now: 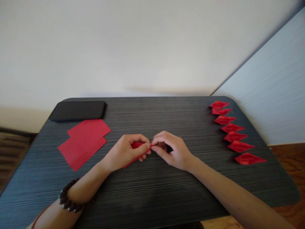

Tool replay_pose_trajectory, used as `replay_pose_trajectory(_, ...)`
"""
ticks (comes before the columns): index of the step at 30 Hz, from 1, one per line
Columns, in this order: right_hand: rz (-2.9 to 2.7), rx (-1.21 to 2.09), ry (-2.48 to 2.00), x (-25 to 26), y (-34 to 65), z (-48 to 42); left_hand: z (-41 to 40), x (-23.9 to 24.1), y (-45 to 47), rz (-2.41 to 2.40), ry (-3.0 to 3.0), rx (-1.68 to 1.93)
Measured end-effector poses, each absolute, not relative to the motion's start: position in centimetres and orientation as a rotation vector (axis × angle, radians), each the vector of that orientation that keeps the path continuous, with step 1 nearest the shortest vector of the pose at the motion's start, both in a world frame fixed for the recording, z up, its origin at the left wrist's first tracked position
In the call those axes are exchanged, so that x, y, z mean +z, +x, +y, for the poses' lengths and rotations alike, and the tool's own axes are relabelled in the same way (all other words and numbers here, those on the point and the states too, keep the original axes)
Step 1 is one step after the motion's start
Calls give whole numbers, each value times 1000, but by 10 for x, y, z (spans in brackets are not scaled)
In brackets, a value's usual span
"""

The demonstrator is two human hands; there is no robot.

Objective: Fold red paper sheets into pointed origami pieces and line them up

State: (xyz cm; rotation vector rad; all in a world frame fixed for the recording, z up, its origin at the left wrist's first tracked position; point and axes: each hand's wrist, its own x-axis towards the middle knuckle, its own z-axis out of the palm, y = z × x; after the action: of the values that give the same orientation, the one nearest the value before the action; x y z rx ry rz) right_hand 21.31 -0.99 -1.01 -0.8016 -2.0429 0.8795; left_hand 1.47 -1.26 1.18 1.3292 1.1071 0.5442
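A folded piece of red paper (pixel 136 145) is held between my two hands over the middle of the dark table (pixel 152 197). My left hand (pixel 130 148) is closed around most of it, thumb on top, so much of its shape is hidden. At its right end, the thumb and forefinger of my right hand (pixel 172 149) pinch a narrow tip. Left of my hands lie flat red paper sheets (pixel 82 148), partly overlapping. On the right side stands a column of several folded red paper boats (pixel 234 137).
A black smartphone (pixel 77 110) lies at the table's back left, touching or very near the upper red sheet. Behind the table rises a pale wall (pixel 143 47), and a light panel (pixel 274 89) slants along the right side.
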Motion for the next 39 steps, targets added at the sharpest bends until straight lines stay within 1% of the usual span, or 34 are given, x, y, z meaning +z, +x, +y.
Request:
replay_pose_trajectory(4, -2035, 1024, -957, -5, 212, -11, -18, 11, 18, 1227, 1596, 559)
replay_pose_trajectory(10, -2104, 995, -945, -4, 212, -12, -20, 9, 18, 1255, 1844, 666)
replay_pose_trajectory(18, -2140, 1063, -816, -5, 216, -7, -19, 12, 19, 1250, 1658, 545)
replay_pose_trajectory(29, -2166, 1143, -827, -2, 220, -6, -16, 14, 18, 1233, 1583, 501)
replay_pose_trajectory(35, -2148, 1058, -873, -2, 216, -8, -16, 15, 19, 1221, 1554, 501)
replay_pose_trajectory(39, -1985, 893, -1000, -6, 222, -3, -13, 13, 16, 1199, 1411, 613)
